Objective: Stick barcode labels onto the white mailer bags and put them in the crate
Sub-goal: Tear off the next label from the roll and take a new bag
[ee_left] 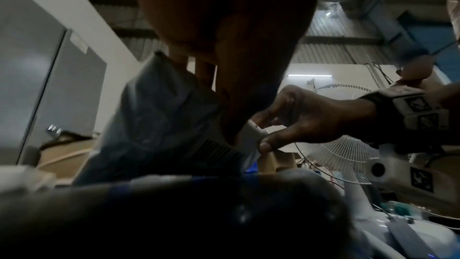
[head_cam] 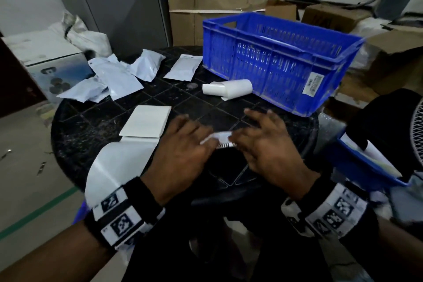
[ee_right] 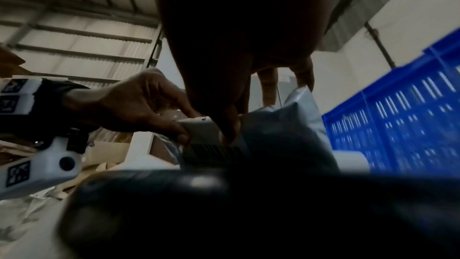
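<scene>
Head view shows a round black table (head_cam: pixel 91 130) carrying the work, and on its far right side stands the blue crate (head_cam: pixel 281 62), slotted along its walls, with a small printed sticker on its near right corner. White mailer bags (head_cam: pixel 114 75) lie in a loose heap at the table's far left, and one more bag (head_cam: pixel 183 67) lies flat just left of the crate. A long curl of glossy backing strip (head_cam: pixel 119 165) hangs over the table's near left edge, beside a flat white pad (head_cam: pixel 146 123). A roll of labels (head_cam: pixel 229 89) lies on its side just in front of the crate. Both hands meet over the table's near edge. The left hand (head_cam: pixel 180 155) has its fingers (ee_right: pixel 183 135) curled, thumb and forefinger pinching the left end of a barcode label (head_cam: pixel 220 141). The right hand (head_cam: pixel 267 144) pinches the label's other end between thumb and forefinger, its remaining fingers (head_cam: pixel 256 117) spread forward and apart. From the left wrist the right hand's thumb (ee_left: pixel 267 146) presses on the white upper part of the label, with the black bars just below it. From the right wrist a grey-white mailer bag (ee_right: pixel 286 125) sits right behind the label, between the hands and the crate; whether the label already touches it I cannot tell.
</scene>
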The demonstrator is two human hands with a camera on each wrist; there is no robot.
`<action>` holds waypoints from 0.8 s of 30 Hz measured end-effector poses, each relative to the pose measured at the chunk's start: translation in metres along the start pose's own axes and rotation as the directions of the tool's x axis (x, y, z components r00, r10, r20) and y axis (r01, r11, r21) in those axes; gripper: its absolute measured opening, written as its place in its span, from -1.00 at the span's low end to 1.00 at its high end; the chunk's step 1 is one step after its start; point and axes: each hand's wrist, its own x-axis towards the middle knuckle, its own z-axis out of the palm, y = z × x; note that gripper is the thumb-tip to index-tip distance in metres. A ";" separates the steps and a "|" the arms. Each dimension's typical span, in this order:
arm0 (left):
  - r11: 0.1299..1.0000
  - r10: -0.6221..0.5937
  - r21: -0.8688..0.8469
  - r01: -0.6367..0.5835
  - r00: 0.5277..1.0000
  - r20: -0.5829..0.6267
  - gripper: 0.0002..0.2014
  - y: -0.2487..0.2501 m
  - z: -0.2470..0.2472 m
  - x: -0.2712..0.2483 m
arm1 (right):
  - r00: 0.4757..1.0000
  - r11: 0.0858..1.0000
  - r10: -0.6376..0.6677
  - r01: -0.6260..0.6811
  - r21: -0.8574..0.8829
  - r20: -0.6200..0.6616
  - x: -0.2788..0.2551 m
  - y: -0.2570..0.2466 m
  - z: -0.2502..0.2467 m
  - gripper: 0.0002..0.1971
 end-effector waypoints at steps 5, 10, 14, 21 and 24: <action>0.988 0.064 -0.156 -0.009 0.932 0.356 -0.43 0.029 0.032 -0.060 | 0.988 1.000 -0.009 0.009 0.001 0.153 -0.066 -0.025 0.035 -0.57; 0.989 0.025 -0.141 0.048 0.879 0.476 -0.01 0.046 0.031 -0.085 | 0.983 0.997 0.059 -0.067 0.041 0.175 -0.081 -0.043 0.028 -0.17; 0.990 0.051 -0.140 0.020 0.872 0.486 -0.04 0.045 0.032 -0.085 | 0.958 1.000 0.000 -0.005 0.019 0.285 -0.065 -0.064 0.031 0.07; 0.994 0.013 -0.104 0.045 0.864 0.503 0.06 0.044 0.030 -0.085 | 0.947 0.989 0.130 -0.102 -0.109 0.295 -0.084 -0.045 0.031 0.11; 0.992 0.003 -0.110 0.059 0.870 0.493 0.06 0.043 0.028 -0.084 | 0.948 0.980 0.169 -0.133 -0.149 0.270 -0.087 -0.038 0.026 0.08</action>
